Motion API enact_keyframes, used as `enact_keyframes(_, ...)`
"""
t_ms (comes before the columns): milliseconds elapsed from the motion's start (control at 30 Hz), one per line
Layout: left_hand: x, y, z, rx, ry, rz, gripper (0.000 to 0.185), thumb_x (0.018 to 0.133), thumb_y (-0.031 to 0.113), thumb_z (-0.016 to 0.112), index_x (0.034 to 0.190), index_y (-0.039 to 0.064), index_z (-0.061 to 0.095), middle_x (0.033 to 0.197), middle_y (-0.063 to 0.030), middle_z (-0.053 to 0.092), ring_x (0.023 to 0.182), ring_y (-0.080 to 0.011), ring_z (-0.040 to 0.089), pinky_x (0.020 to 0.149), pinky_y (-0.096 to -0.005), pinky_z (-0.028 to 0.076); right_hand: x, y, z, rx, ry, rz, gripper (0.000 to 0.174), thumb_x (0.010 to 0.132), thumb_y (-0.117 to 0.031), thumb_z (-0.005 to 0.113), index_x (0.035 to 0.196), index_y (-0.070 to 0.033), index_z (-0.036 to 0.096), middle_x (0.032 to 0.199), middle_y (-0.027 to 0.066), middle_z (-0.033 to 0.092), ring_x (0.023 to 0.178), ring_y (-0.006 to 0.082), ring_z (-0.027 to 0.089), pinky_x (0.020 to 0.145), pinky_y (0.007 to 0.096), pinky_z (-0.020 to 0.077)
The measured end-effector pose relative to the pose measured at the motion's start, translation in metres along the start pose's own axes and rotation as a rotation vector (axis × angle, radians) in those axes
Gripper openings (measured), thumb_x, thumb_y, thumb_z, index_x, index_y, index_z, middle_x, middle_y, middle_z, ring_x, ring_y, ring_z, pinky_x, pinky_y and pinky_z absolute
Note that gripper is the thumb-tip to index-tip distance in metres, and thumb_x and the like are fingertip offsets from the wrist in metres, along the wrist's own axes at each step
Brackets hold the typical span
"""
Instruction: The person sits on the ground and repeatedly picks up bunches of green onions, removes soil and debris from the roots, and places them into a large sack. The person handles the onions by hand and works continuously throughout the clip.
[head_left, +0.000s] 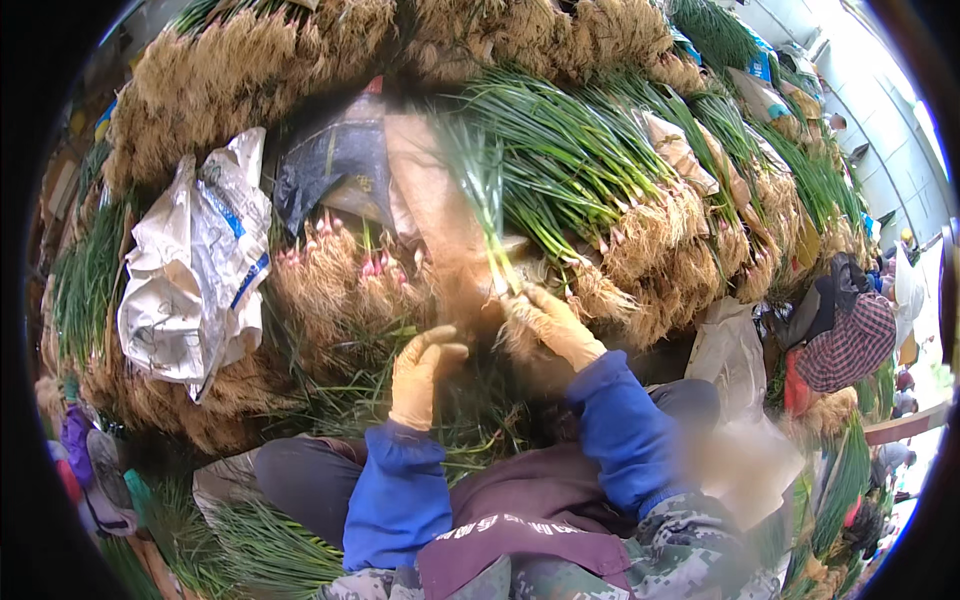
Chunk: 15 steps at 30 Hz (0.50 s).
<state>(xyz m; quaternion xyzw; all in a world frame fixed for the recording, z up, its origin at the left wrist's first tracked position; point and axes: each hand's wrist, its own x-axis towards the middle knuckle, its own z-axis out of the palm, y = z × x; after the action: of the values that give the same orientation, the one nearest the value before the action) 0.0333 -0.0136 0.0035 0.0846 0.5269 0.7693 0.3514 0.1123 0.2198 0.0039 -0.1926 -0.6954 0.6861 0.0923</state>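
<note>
My right hand (559, 322), in a pale yellow glove, grips a few green-leaved plants with pinkish-white stem bases (496, 262) near their stringy roots; their leaves point up and away, partly blurred. To its left, my gloved left hand (427, 371) is raised with fingers bent apart and nothing visible in it. Right of the held plants lies a large pile of similar plants (577, 172), leaves away from me and tan roots (660, 247) towards me. Ahead to the left, more rooted bases (322, 262) stick out from under a dark sheet (337, 165).
Thick rows of roots (225, 75) span the far side. A crumpled white woven sack (195, 262) lies at the left. Loose green leaves (352, 397) litter the space before my lap. Co-workers sit at the right, one in a checked garment (847, 341), and another person in purple (75, 442) at the left.
</note>
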Motion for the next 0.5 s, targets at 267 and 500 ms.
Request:
enact_keyframes(267,-0.005,-0.007,0.028,0.025,-0.121,0.045,0.03,0.1,0.023,0.053,0.121,0.004,0.063,0.119,-0.009,0.065,0.103,-0.0145,0.061,0.088,-0.0266,0.047,-0.067,-0.024,0.064,-0.723,0.119,-0.299,0.027,0.087,-0.024,0.066,0.109,-0.008,0.065,0.079,0.0113,0.067,0.069,0.0297,0.067,0.064,0.0383,0.0544)
enact_keyframes(500,-0.006,0.024,0.015,-0.222,-0.01,0.111,0.027,0.102,0.03,0.047,0.084,0.011,0.054,0.075,-0.0045,0.063,0.059,-0.0135,0.056,0.056,-0.0277,0.05,-0.049,0.076,0.015,-1.34,-0.523,0.178,0.029,0.082,-0.018,0.065,0.11,-0.015,0.071,0.091,0.018,0.07,0.082,0.0374,0.068,0.074,0.0439,0.0555)
